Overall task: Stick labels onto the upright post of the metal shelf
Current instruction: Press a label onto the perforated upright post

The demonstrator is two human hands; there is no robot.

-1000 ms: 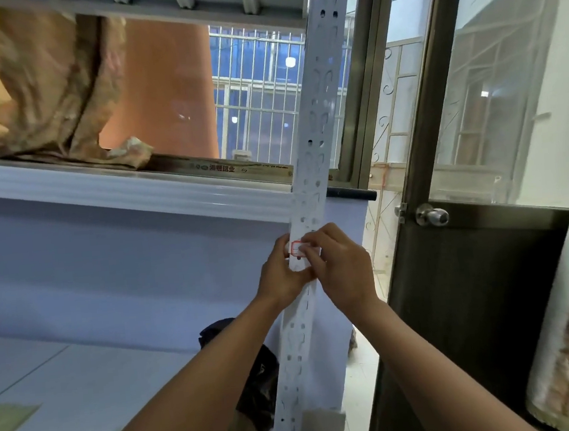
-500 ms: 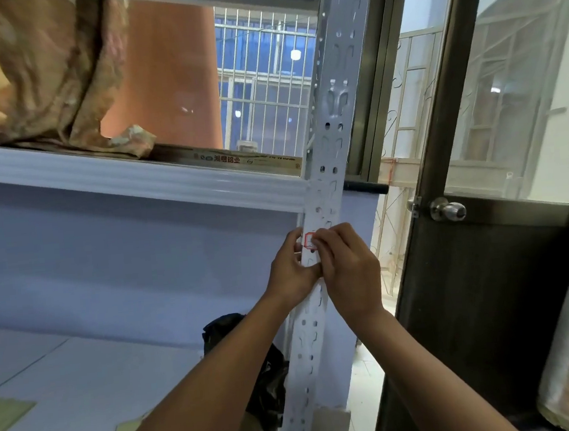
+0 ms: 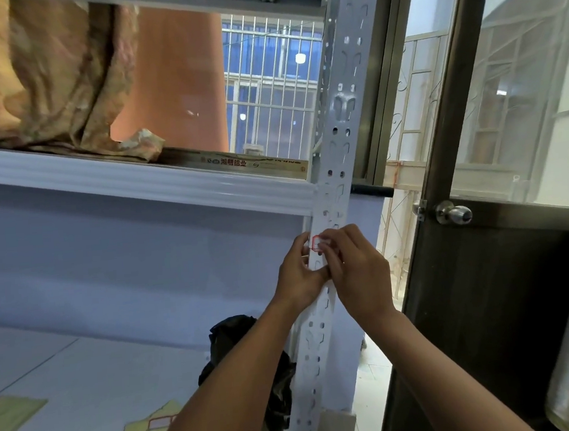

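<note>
**A:** What have the fingers (image 3: 331, 246) got?

**B:** The right hand (image 3: 358, 270) pinches a red-bordered label (image 3: 317, 242) flat against the upright post (image 3: 342, 141), just under the shelf beam (image 3: 135, 180). The left hand (image 3: 297, 276) is curled round the post's edge, steadying it.

**A:** What would make it stick well?

**B:** I'd square it to the post's edges, then rub outward from one end. It probably sticks best clear of the slots (image 3: 326, 302).
</note>
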